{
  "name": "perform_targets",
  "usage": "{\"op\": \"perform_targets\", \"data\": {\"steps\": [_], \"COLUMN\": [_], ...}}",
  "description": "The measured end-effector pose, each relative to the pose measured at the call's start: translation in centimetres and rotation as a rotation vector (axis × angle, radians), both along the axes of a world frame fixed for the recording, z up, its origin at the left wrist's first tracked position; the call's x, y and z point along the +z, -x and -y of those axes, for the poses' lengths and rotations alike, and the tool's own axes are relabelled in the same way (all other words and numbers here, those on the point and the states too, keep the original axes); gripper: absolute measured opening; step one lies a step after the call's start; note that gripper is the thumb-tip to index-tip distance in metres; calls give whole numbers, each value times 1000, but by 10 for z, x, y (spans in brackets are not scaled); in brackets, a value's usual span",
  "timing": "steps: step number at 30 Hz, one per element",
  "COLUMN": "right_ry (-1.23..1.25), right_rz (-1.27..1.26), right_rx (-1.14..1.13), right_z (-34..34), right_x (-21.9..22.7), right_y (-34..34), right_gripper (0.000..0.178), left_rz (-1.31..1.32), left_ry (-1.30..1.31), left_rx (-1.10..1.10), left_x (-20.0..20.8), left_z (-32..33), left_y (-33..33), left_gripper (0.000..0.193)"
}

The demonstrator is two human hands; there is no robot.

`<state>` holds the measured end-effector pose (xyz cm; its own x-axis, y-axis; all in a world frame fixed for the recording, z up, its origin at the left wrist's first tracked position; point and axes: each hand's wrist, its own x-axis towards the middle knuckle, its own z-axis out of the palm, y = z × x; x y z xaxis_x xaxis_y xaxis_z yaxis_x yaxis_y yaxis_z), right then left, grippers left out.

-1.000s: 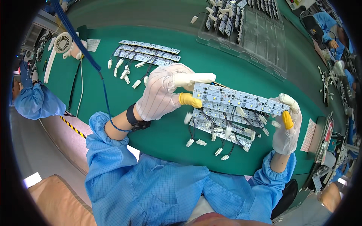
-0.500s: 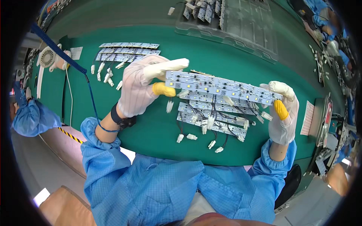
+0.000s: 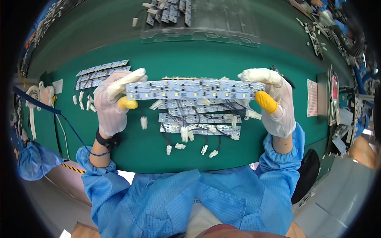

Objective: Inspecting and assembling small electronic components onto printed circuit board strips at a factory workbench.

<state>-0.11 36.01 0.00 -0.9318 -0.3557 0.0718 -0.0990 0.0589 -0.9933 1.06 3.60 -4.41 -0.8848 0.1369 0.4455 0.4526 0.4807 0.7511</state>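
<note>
A long white LED circuit board (image 3: 190, 90) with a row of small yellowish LEDs is held up level between both hands. My left hand (image 3: 113, 101), in a white glove with a yellow thumb cover, pinches its left end. The right end is gripped by my right hand (image 3: 274, 97), gloved the same way. Below and behind it lie several similar LED boards (image 3: 200, 129) with dark wires and white plug connectors (image 3: 185, 134), partly hidden by the held board. Another group of LED boards (image 3: 104, 72) rests at the left, partly behind my left hand.
A clear plastic tray (image 3: 222, 23) with several boards stands at the far side of the green mat (image 3: 174, 59). A small fan (image 3: 37, 95) is at the left. A printed sheet (image 3: 312, 97) lies at the right. A blue cord (image 3: 73, 129) runs to my left wrist.
The held board has gone from slanting down to the right to nearly level. My view has shifted, so the tray and the board groups appear farther left.
</note>
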Motion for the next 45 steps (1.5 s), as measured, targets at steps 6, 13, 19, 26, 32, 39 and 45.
{"op": "perform_targets", "data": {"steps": [6, 13, 19, 26, 32, 39, 45], "right_ry": [-57, 0, 41, 36, 82, -27, 146], "right_rz": [-88, -64, -42, -15, -18, 82, 21], "right_rx": [35, 46, 95, 67, 12, -71, 63], "right_z": [-2, 1, -3, -1, -4, -5, -1], "right_x": [4, 1, 5, -1, -19, -16, -19], "right_y": [4, 2, 3, 5, 9, 5, 4], "right_gripper": [48, 74, 79, 65, 59, 68, 68], "left_rz": [17, 164, 169, 119, 50, -83, 194], "left_ry": [17, 108, -16, -66, -198, -51, -24], "left_rx": [9, 12, -25, -14, -55, -84, 48], "left_x": [-4, 1, 1, 2, 0, 8, 7], "left_z": [1, -2, -3, 3, 2, 0, 2], "left_y": [3, 7, 5, -1, -5, -3, -3], "left_gripper": [63, 67, 64, 55, 49, 44, 41]}}
